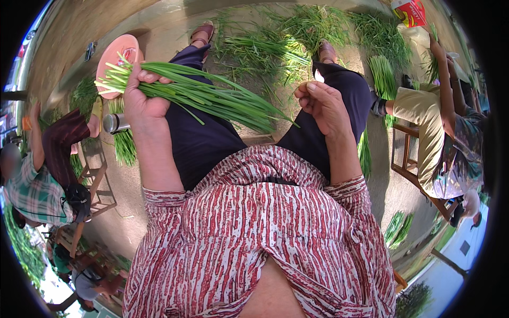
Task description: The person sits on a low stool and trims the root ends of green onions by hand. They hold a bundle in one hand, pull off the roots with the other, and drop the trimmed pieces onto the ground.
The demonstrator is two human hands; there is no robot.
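My left hand [145, 89] is closed around a bunch of green Chinese chives [206, 93], near its pale stem ends. The leaves stretch to the right across my lap, and their tips end just short of my right hand [320, 101]. The thumb and index finger of that hand are pinched together on what looks like a thin, dry strand [309, 71]. On the ground beyond my knees lies a loose heap of chives and trimmings [262, 47], with some longer stalks laid side by side on it.
A pink plastic basin [104, 67] and a steel flask [115, 123] stand at left. Chive bundles [382, 75] lie beside my right leg. Co-workers sit on wooden stools [409, 159] at both sides. A red printed box [411, 14] is at the upper right.
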